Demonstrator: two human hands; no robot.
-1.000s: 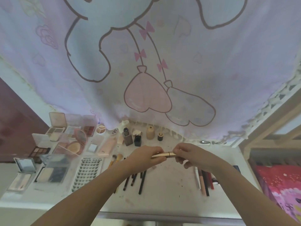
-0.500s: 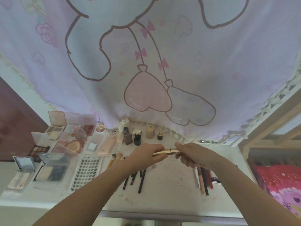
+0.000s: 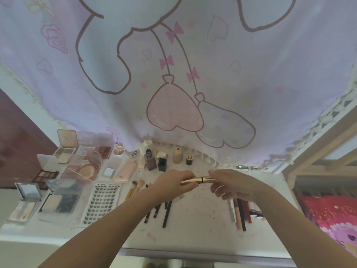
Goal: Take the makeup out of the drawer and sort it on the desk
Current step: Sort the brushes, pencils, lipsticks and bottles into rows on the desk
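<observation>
A slim gold makeup tube (image 3: 197, 179) is held level above the middle of the white desk (image 3: 197, 225). My left hand (image 3: 172, 183) grips its left end and my right hand (image 3: 229, 183) grips its right end, where a dark ring marks the cap joint. Open eyeshadow and powder palettes (image 3: 65, 161) lie in rows at the desk's left. A false-lash card (image 3: 102, 204) lies in front of them. Brushes (image 3: 154, 206) lie under my left wrist. Several pencils and lip sticks (image 3: 241, 211) lie at the right, below my right hand.
Small bottles and jars (image 3: 154, 159) stand along the back of the desk under a hanging pink cartoon curtain (image 3: 173, 74). A wooden bed frame (image 3: 318, 147) and red bedding (image 3: 332, 215) are at the right. The drawer is not in view.
Both hands have lifted slightly and drifted a little right with the gold tube. The grip on both ends is unchanged.
</observation>
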